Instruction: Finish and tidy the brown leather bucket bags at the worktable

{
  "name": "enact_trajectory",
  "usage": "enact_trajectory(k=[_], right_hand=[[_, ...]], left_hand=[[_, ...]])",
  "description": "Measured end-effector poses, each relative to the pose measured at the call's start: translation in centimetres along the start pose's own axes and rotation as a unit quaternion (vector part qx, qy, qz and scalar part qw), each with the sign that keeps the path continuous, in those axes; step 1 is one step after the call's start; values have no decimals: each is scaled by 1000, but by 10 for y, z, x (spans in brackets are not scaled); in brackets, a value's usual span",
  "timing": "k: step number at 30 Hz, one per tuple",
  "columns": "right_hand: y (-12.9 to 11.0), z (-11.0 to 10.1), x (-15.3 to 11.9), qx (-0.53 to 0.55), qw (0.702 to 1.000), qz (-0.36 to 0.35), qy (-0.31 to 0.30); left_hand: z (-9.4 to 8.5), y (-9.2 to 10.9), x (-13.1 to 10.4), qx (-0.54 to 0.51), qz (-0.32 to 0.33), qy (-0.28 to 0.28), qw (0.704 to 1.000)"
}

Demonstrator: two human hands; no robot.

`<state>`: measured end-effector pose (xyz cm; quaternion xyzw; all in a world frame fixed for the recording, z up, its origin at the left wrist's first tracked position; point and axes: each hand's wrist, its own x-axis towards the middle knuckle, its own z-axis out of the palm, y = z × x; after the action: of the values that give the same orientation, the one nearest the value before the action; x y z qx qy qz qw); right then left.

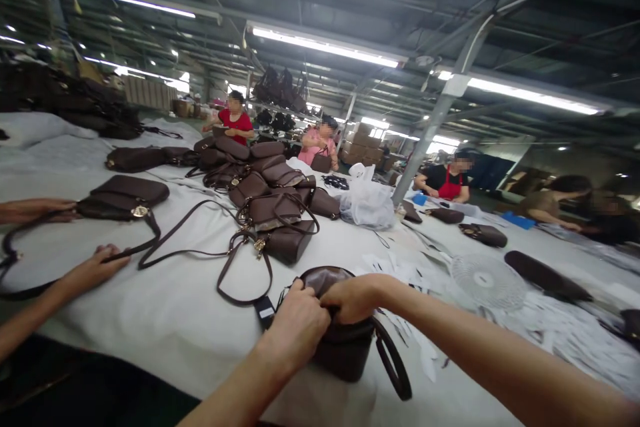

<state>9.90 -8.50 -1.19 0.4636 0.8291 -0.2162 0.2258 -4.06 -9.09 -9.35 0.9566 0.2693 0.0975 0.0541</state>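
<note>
A dark brown handbag sits near the table's front edge, its top open and the lining partly showing. My left hand is closed on the near left rim of the bag. My right hand grips at the bag's opening with fingers curled inward, and its fingertips are partly hidden. Both hands nearly meet at the opening. A looped handle hangs to the right of the bag. A black tag with a white label lies at its left side.
A pile of brown handbags with loose straps lies beyond. At left, a co-worker's hands hold another brown bag and its strap. To the right are a white plastic bag, a white fan, paper strips and a metal post.
</note>
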Motion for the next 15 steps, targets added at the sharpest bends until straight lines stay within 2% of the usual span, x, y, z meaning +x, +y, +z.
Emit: enact_trajectory(k=[1, 2, 4, 5, 7, 9, 11, 13, 15], right_hand=[[-4, -7, -17, 1, 1000, 5, 27], [-7, -10, -34, -3, 996, 32, 78], [-13, -3, -66, -17, 974, 141, 178], [-14, 7, -78, -22, 959, 200, 198], [-10, 37, -94, -29, 944, 275, 180], [-2, 64, -101, -46, 940, 287, 178], [6, 76, -105, -67, 929, 281, 230], [8, 69, -108, -91, 912, 273, 294], [3, 50, -107, -119, 902, 252, 330]], left_hand=[[-3, 0, 0, 5, -3, -8, 1000], [-6, 1, 0, 7, -5, -9, 1000], [-9, 3, -1, 8, -4, -1, 1000], [-10, 4, -1, 11, -5, 3, 1000], [-10, 5, 0, 20, -8, 5, 1000], [-11, 6, 2, 29, -10, 6, 1000], [-13, 7, 4, 35, -10, -6, 999], [-16, 10, 5, 37, -6, -23, 999], [-20, 15, 6, 31, 0, -29, 999]])
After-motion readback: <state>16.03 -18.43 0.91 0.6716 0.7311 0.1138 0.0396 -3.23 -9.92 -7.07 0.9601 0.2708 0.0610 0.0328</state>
